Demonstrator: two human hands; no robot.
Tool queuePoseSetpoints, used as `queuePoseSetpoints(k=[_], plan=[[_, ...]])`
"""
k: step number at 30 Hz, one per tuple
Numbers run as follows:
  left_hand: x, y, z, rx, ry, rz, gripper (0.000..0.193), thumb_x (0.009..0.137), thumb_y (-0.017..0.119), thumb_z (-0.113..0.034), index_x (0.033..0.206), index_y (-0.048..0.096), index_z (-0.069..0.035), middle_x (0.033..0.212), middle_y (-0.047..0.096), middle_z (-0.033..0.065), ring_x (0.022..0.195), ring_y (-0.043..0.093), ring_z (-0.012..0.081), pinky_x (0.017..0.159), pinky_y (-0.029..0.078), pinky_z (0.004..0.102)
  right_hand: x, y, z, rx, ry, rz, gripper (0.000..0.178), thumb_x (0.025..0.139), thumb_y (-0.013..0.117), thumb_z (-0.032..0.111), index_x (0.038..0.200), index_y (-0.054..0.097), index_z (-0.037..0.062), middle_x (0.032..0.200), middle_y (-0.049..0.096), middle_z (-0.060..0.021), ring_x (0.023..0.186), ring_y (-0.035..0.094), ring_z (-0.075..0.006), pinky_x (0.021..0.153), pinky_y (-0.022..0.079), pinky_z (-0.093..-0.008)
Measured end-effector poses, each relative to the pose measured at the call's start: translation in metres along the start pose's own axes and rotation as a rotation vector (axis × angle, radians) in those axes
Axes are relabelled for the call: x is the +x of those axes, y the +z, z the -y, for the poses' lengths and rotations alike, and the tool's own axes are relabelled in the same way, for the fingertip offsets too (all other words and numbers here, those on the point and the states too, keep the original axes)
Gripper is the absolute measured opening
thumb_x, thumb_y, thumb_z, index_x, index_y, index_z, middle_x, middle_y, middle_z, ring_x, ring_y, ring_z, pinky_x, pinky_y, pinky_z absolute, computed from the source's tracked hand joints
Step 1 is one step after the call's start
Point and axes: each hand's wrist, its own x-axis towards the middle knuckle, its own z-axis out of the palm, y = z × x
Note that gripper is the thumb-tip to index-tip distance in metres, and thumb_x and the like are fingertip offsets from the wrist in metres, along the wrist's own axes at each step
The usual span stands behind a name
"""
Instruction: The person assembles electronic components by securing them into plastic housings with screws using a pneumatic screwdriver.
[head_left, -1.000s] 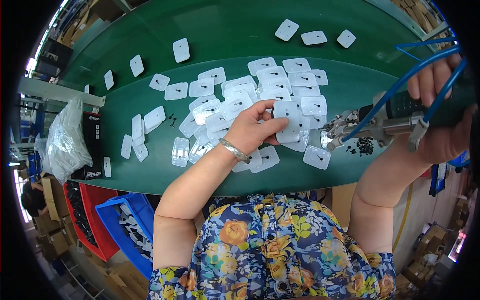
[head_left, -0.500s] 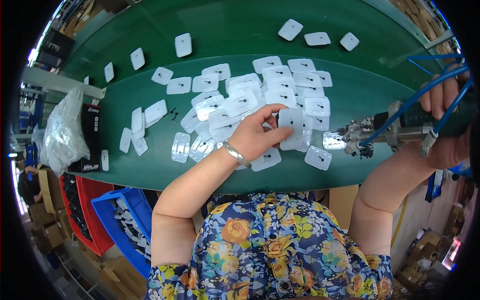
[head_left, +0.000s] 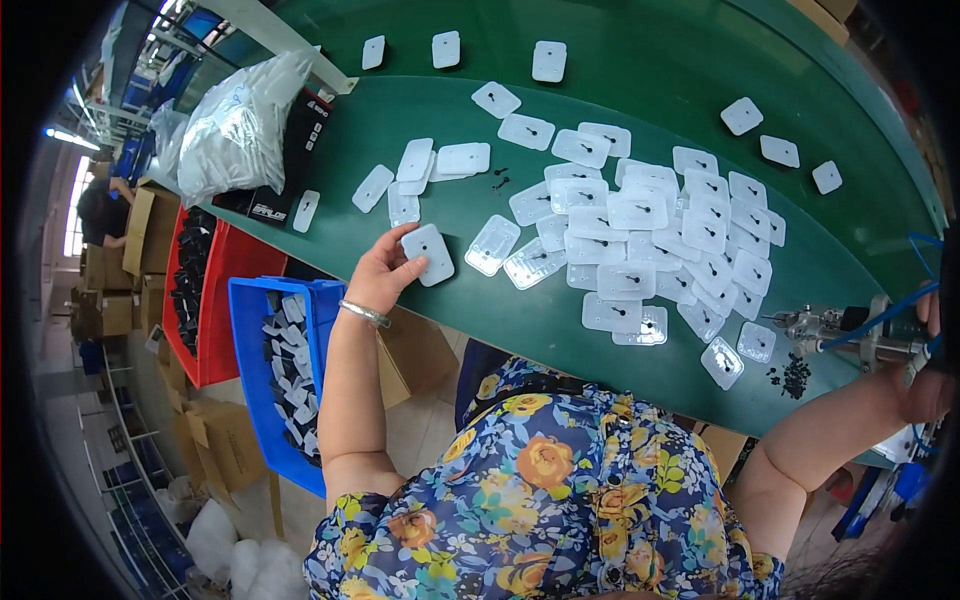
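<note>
My left hand pinches a white rounded rectangular plastic cover by its left edge, above the bench's near edge at centre left. At the far right rim my right hand wraps round the dark body of a tool with a metal nose and blue hoses, like an air screwdriver. Part of that hand is cut off by the rim. A small heap of black screws lies below the nose. Many similar white covers, most with a dark screw in the middle, overlap in a pile between my hands.
On the green bench, more covers lie along the raised back ledge. A plastic bag of white parts leans on a black box at the left. Below the bench edge stand a red bin and a blue bin of parts.
My left hand has carried the cover from the pile near the tool's nose leftward to the bench's near edge. The view has turned left, and my right hand stays on the tool.
</note>
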Motion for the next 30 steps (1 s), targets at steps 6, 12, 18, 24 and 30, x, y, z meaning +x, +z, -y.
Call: queuePoseSetpoints(k=[6, 12, 18, 24, 30], plan=[[-0.008, -0.015, 0.014, 0.539, 0.162, -0.232, 0.05, 0.072, 0.065, -0.006, 0.119, 0.047, -0.006, 0.086, 0.054, 0.0024, 0.073, 0.051, 0.0098, 0.064, 0.044, 0.0238, 0.021, -0.028, -0.003, 0.0, 0.046, 0.92, 0.05, 0.077, 0.057, 0.049, 0.095, 0.049, 0.0028, 0.066, 0.055, -0.0072, 0.054, 0.053, -0.0169, 0.047, 0.047, -0.0296], [-0.027, 0.096, -0.069, 0.052, 0.338, -0.028, 0.035, 0.07, 0.063, -0.004, 0.105, 0.056, -0.005, 0.088, 0.054, 0.0031, 0.075, 0.049, 0.0091, 0.068, 0.043, 0.0231, 0.022, -0.021, -0.014, -0.055, -0.217, 1.182, 0.051, 0.081, 0.045, 0.056, 0.082, 0.048, 0.005, 0.058, 0.051, -0.0047, 0.051, 0.051, -0.0109, 0.043, 0.039, -0.0206], [-0.029, 0.24, -0.085, -0.445, -0.014, 0.944, 0.034, 0.085, 0.051, -0.006, 0.119, 0.046, -0.005, 0.102, 0.055, 0.0041, 0.089, 0.053, 0.0103, 0.075, 0.045, 0.0229, -0.013, -0.012, -0.01, -0.304, -0.324, 0.793, 0.053, 0.083, 0.039, 0.057, 0.078, 0.049, 0.0054, 0.055, 0.046, -0.0021, 0.049, 0.044, -0.0094, 0.043, 0.031, -0.0181], [-0.026, 0.293, -0.08, -0.931, -0.461, 1.157, 0.029, 0.084, 0.055, -0.01, 0.111, 0.05, -0.003, 0.093, 0.057, 0.0044, 0.076, 0.055, 0.0106, 0.065, 0.047, 0.0233, -0.014, -0.018, -0.01, -0.2, -0.318, 0.731, 0.057, 0.085, 0.033, 0.059, 0.093, 0.045, 0.0034, 0.056, 0.044, -0.0016, 0.051, 0.042, -0.0086, 0.044, 0.03, -0.0174], [-0.021, 0.304, -0.074, -1.135, -0.537, 1.273, 0.022, 0.083, 0.056, -0.007, 0.105, 0.052, -0.005, 0.092, 0.059, 0.0061, 0.075, 0.055, 0.0123, 0.065, 0.048, 0.0252, -0.007, -0.026, -0.002, -0.392, -0.336, 0.696, 0.064, 0.082, 0.041, 0.058, 0.111, 0.04, 0.0016, 0.056, 0.043, -0.0022, 0.05, 0.042, -0.0098, 0.043, 0.034, -0.0201]])
